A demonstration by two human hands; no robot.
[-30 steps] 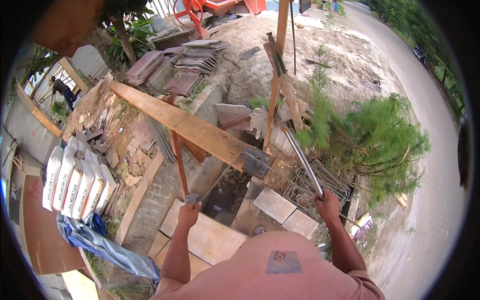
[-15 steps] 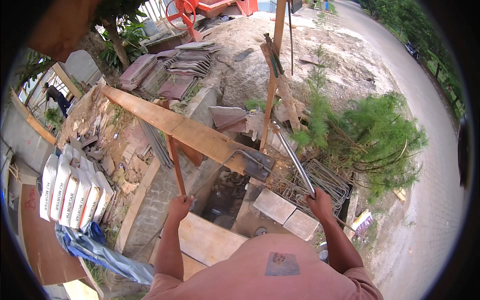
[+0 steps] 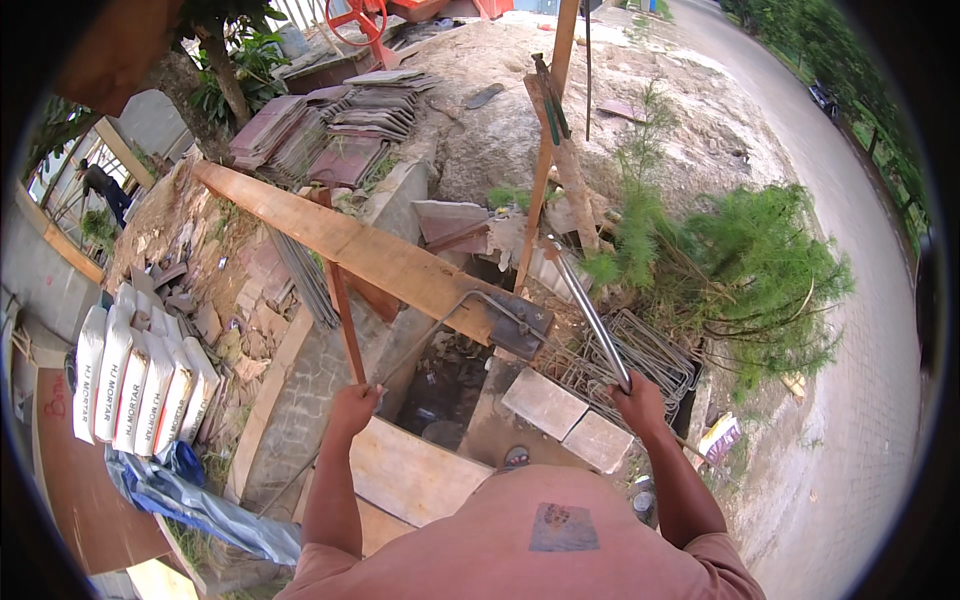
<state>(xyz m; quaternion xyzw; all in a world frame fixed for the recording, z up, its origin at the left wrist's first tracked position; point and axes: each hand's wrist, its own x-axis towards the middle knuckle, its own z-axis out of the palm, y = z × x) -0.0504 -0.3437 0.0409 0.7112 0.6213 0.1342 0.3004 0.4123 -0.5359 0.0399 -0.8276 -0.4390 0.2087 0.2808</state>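
My left hand [image 3: 354,408] is closed around a thin steel rod [image 3: 420,341], which runs from below the wrist up to a bend above the plank's near end. In my right hand [image 3: 638,396] is a silver metal pipe [image 3: 590,312], gripped by its lower end; its far tip is brown and crooked. A dark metal plate [image 3: 520,333] lies on the end of the long wooden plank [image 3: 350,243], and the rod's bent part reaches down to it. A reddish wooden post [image 3: 342,315] stands under the plank, its lower end partly behind my left hand.
A heap of bent steel rods [image 3: 640,350] lies beside pale concrete blocks [image 3: 547,405]. Below the plank opens a dark pit [image 3: 440,385]. Mortar bags [image 3: 145,385] are stacked at left; a green bush [image 3: 750,270] grows at right. Far left, another person [image 3: 103,190] bends over.
The bent part of the rod stands out higher and farther left above the plate. My left hand has shifted slightly left and down; the pipe in my right hand has barely moved.
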